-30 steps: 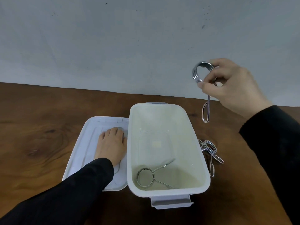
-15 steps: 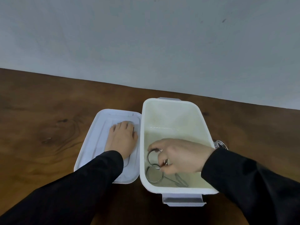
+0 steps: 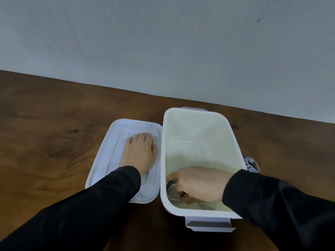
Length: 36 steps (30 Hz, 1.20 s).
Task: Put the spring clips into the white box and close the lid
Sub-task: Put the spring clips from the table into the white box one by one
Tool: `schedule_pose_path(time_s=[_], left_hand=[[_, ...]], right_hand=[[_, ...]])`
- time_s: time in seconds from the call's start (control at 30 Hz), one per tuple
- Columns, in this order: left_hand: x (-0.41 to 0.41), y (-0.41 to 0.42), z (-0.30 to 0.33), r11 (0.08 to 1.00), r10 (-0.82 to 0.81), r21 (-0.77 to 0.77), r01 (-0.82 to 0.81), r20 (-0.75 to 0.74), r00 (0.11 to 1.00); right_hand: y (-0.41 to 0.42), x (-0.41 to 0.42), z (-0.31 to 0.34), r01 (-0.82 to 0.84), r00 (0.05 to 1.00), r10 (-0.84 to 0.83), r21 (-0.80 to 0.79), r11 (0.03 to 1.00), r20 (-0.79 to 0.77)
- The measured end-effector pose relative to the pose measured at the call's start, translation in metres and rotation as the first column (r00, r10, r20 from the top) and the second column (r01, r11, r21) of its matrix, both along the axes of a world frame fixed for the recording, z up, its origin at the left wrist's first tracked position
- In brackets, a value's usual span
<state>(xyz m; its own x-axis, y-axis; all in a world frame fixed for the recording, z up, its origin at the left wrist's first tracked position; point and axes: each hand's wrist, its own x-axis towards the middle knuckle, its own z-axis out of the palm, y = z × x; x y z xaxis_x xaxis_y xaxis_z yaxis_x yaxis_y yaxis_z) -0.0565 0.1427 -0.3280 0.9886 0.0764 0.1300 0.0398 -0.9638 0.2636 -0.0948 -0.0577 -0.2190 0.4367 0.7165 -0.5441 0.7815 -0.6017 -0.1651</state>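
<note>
The white box [image 3: 199, 113] stands open on the wooden table, its lid [image 3: 112, 142] lying flat to its left. My left hand [image 3: 138, 153] rests palm down on the lid, fingers spread. My right hand [image 3: 197, 183] reaches down inside the box at its near left corner, fingers curled around a metal spring clip [image 3: 172, 192] that lies on the floor of the box. Another clip's legs [image 3: 204, 205] show below my hand. More spring clips [image 3: 251, 163] lie on the table just right of the box, mostly hidden by my sleeve.
The wooden table [image 3: 45, 142] runs back to a grey wall [image 3: 163, 42]. The box has a grey latch [image 3: 209, 223] at its near end and another latch [image 3: 194, 108] at its far end.
My right hand brought a clip down from above the table's right side into the box and moved it to the near left corner. The left hand stayed on the lid.
</note>
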Motion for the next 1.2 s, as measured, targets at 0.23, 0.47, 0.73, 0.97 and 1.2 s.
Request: schedule_pose_path(time_s=[0.23,0.47,0.73,0.97,1.2], left_hand=[[0.000,-0.001,0.001,1.000,0.004,-0.005,-0.005,-0.013,1.000],[-0.002,0.000,0.003,1.000,-0.022,0.013,0.022,-0.004,1.000],[-0.003,0.000,0.004,0.999,-0.029,-0.013,0.029,0.011,1.000],[0.000,0.001,-0.002,0.999,-0.022,0.023,0.022,0.011,1.000],[0.000,-0.001,-0.001,1.000,0.001,0.017,-0.002,0.003,1.000]], right_hand=[[-0.003,0.003,-0.005,0.028,0.996,-0.023,0.055,0.998,-0.088],[-0.007,0.002,-0.012,-0.063,0.998,0.062,0.086,0.994,0.009],[-0.018,0.008,0.034,0.160,0.983,-0.181,0.365,0.917,0.023],[-0.109,0.066,0.076,0.589,0.402,-0.893,0.689,0.422,0.203],[-0.177,0.075,-0.002,0.944,0.318,-0.914,0.004,0.330,0.252]])
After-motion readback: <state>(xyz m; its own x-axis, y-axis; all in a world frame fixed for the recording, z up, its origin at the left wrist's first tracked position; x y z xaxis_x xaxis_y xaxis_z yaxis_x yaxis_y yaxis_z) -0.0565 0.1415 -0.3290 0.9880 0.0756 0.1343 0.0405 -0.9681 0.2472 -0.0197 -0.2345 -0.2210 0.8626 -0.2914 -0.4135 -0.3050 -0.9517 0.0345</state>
